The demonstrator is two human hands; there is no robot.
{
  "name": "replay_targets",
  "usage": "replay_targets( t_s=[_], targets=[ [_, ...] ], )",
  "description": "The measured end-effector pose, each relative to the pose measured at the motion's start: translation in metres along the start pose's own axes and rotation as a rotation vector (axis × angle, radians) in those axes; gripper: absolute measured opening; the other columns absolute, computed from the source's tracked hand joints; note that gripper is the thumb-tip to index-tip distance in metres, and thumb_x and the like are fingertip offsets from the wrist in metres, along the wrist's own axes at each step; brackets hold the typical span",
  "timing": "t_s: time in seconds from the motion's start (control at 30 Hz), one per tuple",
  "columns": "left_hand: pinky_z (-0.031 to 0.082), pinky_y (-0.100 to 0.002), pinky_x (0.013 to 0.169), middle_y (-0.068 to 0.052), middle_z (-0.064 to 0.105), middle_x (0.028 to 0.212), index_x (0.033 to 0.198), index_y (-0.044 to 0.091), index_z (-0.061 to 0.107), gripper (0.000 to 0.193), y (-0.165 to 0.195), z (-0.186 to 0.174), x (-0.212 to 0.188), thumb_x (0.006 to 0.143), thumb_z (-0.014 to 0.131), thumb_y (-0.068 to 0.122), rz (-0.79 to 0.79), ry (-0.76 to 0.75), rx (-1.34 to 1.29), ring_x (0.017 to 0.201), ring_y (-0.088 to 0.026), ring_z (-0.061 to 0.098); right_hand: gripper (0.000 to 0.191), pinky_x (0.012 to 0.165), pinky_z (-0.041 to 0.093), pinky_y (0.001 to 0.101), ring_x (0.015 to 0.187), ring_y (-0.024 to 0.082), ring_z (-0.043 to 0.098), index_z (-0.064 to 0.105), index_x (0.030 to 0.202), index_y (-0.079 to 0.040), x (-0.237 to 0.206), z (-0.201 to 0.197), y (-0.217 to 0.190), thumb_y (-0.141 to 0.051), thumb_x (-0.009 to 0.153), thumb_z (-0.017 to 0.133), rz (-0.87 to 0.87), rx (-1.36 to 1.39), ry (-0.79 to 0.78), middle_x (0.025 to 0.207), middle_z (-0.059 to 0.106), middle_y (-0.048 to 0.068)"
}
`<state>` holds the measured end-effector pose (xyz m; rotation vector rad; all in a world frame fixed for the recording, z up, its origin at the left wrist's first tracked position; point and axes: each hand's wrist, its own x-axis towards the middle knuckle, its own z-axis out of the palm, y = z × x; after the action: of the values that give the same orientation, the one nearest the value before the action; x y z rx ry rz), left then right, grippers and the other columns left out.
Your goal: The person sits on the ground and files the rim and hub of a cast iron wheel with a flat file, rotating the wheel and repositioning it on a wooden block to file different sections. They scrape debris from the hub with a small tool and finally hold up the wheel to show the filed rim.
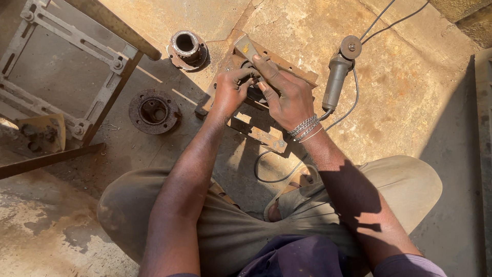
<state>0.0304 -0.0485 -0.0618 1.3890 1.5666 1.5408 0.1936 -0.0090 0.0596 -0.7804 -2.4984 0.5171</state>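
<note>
We see no package, label or sign, only bare metal on the concrete floor [400, 92]. Our left hand [231, 91] curls its fingers on the rusty metal bracket [256, 131] just above centre, and our right hand [287, 92] presses down beside it, fingers bent around a small dark part we cannot make out. An angle grinder [338, 72] lies at two o'clock. A rusty flange [152, 111] sits at nine o'clock, a ringed hub [187, 48] at eleven. The slotted metal frame [66, 66] at ten o'clock is cut off.
</note>
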Motion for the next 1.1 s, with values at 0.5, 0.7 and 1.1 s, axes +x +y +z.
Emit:
replay_targets(
  t_s=[0.5,0.7,1.1],
  targets=[
    [0.058,-0.035,0.069,-0.015,0.078,0.086,0.100,0.002,0.077,0.014,-0.007,0.000,0.004,0.087,0.075,-0.004,0.038,0.010,0.099,0.078,-0.020,0.077,0.058,0.067,0.057,0.0440,0.068,0.027,0.068,0.051,0.155,-0.034,0.005,-0.003,0.005,-0.026,0.101,0.071,0.122,-0.088,-0.151,0.091,0.075,0.014],
    [0.060,-0.034,0.072,-0.015,0.078,0.089,0.103,0.002,0.076,0.016,-0.011,-0.002,0.005,0.088,0.075,-0.004,0.047,0.042,0.050,0.083,-0.020,0.078,0.056,0.067,0.058,0.0419,0.070,0.026,0.070,0.049,0.155,-0.038,0.007,-0.002,0.003,-0.028,0.102,0.067,0.176,-0.067,-0.164,0.084,0.072,0.013],
    [0.060,-0.035,0.077,-0.017,0.079,0.095,0.105,0.000,0.077,0.022,-0.018,-0.001,0.005,0.084,0.077,-0.004,-0.021,0.016,0.142,0.086,-0.024,0.079,0.056,0.071,0.059,0.0407,0.075,0.025,0.073,0.053,0.154,-0.029,0.008,0.001,-0.002,-0.023,0.101,0.070,0.093,-0.031,-0.132,0.090,0.077,0.012]
  ],
)
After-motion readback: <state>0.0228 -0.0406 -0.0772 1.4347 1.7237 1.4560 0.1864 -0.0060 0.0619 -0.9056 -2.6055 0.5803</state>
